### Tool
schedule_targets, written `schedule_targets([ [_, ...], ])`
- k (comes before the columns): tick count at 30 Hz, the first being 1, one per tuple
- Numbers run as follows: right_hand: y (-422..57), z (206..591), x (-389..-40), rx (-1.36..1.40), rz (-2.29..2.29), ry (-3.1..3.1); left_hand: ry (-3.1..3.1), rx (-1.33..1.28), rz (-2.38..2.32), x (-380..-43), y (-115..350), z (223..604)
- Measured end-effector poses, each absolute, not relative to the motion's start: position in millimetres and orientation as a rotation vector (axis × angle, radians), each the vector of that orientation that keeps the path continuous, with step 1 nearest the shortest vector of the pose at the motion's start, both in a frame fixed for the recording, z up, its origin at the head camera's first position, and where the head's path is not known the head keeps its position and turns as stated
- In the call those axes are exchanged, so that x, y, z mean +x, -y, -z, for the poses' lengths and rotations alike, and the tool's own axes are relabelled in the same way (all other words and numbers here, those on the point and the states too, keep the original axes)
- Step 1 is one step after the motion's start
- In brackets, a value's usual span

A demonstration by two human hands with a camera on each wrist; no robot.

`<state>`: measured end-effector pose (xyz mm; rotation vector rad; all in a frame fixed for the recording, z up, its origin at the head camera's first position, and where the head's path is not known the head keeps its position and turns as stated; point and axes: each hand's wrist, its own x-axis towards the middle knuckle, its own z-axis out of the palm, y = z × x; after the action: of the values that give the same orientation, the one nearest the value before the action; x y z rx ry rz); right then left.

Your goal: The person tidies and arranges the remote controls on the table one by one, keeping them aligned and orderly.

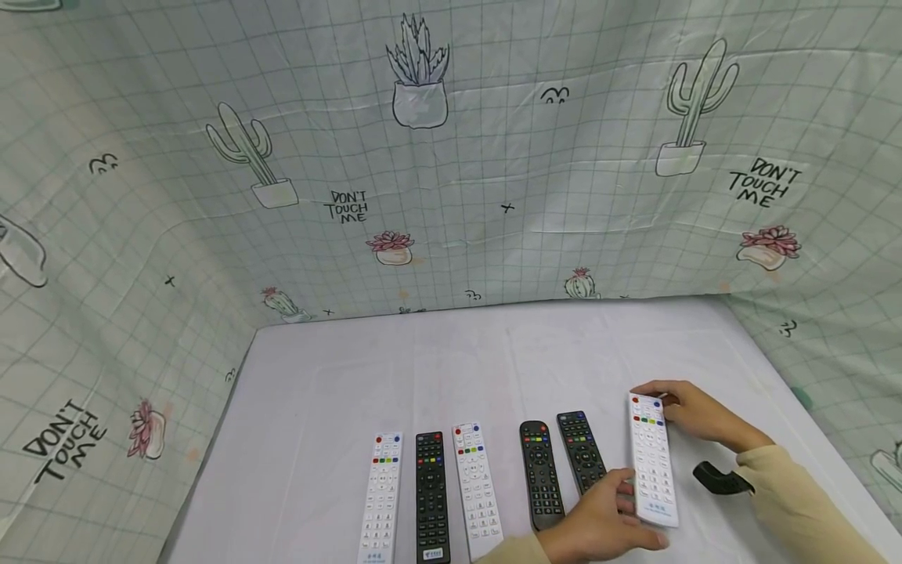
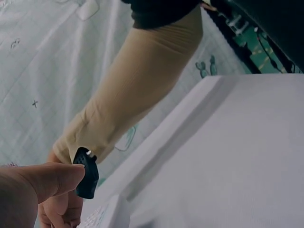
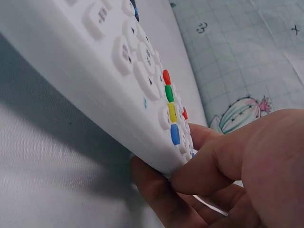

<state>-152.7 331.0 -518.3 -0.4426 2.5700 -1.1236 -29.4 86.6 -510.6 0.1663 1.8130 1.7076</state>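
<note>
A white remote control [image 1: 654, 462] with colored buttons lies at the right end of a row. My right hand [image 1: 701, 411] pinches its far end between thumb and fingers. In the right wrist view, the remote's side [image 3: 90, 99] is tilted, with a shadow on the tabletop below it. At the near left corner of this remote is my left hand [image 1: 599, 521], fingertips right at the long edge and thumb [image 2: 52, 180] stretched out past the near end. In the left wrist view most of the left fingers are out of sight.
Left of the hands lie two black remotes [image 1: 541, 474] [image 1: 581, 450], then a white one [image 1: 477, 489], a longer black one [image 1: 431, 493] and another white one [image 1: 380, 497]. A black strap piece [image 1: 722, 479] sits at the right cuff. Patterned cloth [image 1: 479, 157] walls the white table [image 1: 423, 352].
</note>
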Motion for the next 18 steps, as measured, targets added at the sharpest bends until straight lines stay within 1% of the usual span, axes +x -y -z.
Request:
schedule_targets([
  [7, -330.8, 519.4, -149.5, -0.455, 1.053, -2.646, -1.788, 0.213, -1.676, -28.7, -87.6, 510.6],
  [18, -325.8, 523.9, -142.3, -0.517, 0.974, -2.797, -1.777, 0.196, -1.646, -26.2, -93.5, 513.0],
])
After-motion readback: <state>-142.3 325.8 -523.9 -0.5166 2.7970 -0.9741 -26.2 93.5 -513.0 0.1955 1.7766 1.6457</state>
